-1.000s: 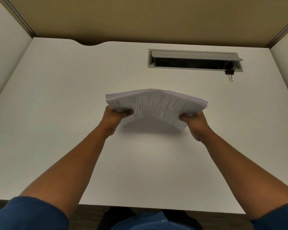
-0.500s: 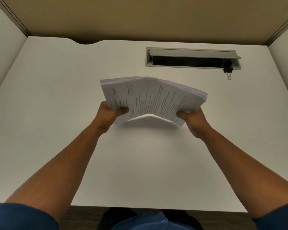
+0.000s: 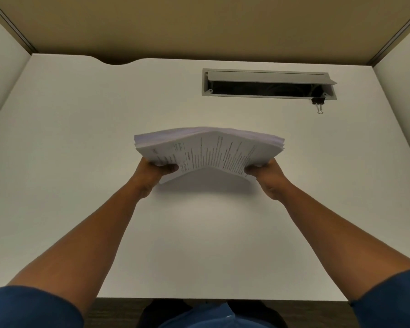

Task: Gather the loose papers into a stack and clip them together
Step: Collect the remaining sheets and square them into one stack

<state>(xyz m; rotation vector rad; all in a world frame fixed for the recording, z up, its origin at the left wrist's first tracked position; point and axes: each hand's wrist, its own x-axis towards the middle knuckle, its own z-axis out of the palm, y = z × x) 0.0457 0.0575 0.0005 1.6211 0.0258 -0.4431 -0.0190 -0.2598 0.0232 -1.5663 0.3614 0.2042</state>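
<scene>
White desk with an open grey cable tray at its far right, tan partition behind

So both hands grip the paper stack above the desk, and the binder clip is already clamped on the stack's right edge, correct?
Not quite. The left hand and right hand do grip the paper stack above the desk, but the binder clip is not on it; the head view shows it at the cable tray's right end.

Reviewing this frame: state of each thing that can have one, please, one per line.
Paper stack: gathered, bowed upward, held above the desk, unclipped.
Binder clip: on the desk by the cable tray, unused.
Cable tray lid: open.
Left hand: grips the stack's left end.
Right hand: grips the right end.
</scene>
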